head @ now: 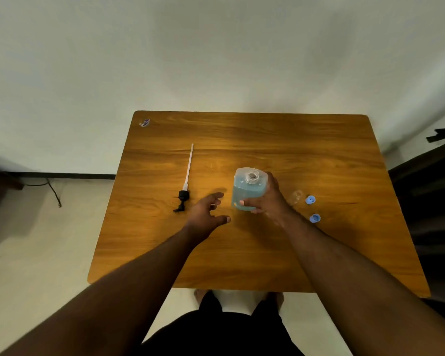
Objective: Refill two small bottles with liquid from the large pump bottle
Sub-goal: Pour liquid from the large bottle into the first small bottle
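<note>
Right hand wrapped around uncapped large bottle on table; left hand spread, empty, beside removed pump.

Wooden counter seen from above. Right hand grips large open-necked bottle of blue liquid, upright. Left hand hovers just beside it, fingers spread. Removed pump lies further left. Two blue caps and small clear bottle sit right of right hand.
</note>
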`<state>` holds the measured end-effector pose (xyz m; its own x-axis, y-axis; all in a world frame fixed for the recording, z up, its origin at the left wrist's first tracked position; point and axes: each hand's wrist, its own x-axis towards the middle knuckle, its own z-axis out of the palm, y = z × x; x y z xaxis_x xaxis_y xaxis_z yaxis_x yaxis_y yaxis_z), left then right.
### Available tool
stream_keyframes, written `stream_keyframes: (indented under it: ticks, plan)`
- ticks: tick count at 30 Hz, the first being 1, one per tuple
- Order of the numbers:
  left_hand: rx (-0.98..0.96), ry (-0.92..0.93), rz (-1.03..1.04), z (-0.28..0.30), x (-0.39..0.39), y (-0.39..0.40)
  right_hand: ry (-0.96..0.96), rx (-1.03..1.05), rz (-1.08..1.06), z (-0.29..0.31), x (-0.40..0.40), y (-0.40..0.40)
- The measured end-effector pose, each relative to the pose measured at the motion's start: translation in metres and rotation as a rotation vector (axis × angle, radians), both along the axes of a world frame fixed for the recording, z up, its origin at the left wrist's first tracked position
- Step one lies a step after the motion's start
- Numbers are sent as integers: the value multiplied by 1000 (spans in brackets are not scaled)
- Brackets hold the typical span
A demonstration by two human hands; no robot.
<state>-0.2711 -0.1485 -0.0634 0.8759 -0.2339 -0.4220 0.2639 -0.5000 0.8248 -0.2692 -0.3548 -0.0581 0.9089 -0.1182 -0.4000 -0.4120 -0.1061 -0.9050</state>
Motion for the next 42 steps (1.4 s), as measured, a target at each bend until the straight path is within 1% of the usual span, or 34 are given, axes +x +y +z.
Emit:
stream_keyframes:
  ticks: [2,6,9,13,16,20,23,25,29,33,35,37,40,42]
  plan:
    - [-11,24,-6,3,1,0,8,128,-25,5,-3,6]
    - [-38,77,29,1,-5,1,-52,194,-100,19,-9,14]
    - [-80,75,91,-4,-15,-5,-127,229,-110,46,-21,6]
    - [-45,43,-21,-4,-31,-50,-231,217,-123,93,-36,-25]
    - [3,-18,-130,-2,-37,-95,-267,146,-133,119,-45,-57]
    - [62,-48,-157,-7,-45,-147,-285,22,-174,134,-64,-107]
    - [93,14,-95,-19,-48,-176,-249,-13,-228,130,-80,-143]
    - [102,41,-50,-26,-51,-193,-224,1,-263,122,-92,-164]
    - [88,8,86,-38,-57,-214,-165,-41,-286,96,-111,-193]
    - [63,6,210,-46,-60,-219,-118,-55,-266,73,-122,-205]
    - [39,-4,210,-42,-63,-219,-80,-121,-215,67,-124,-207]
    - [-21,-64,182,-30,-68,-218,-68,-232,-143,63,-124,-208]
    - [-128,-199,145,-5,-75,-212,-119,-402,-48,69,-124,-204]
    - [-182,-251,148,15,-79,-206,-161,-522,8,76,-124,-202]
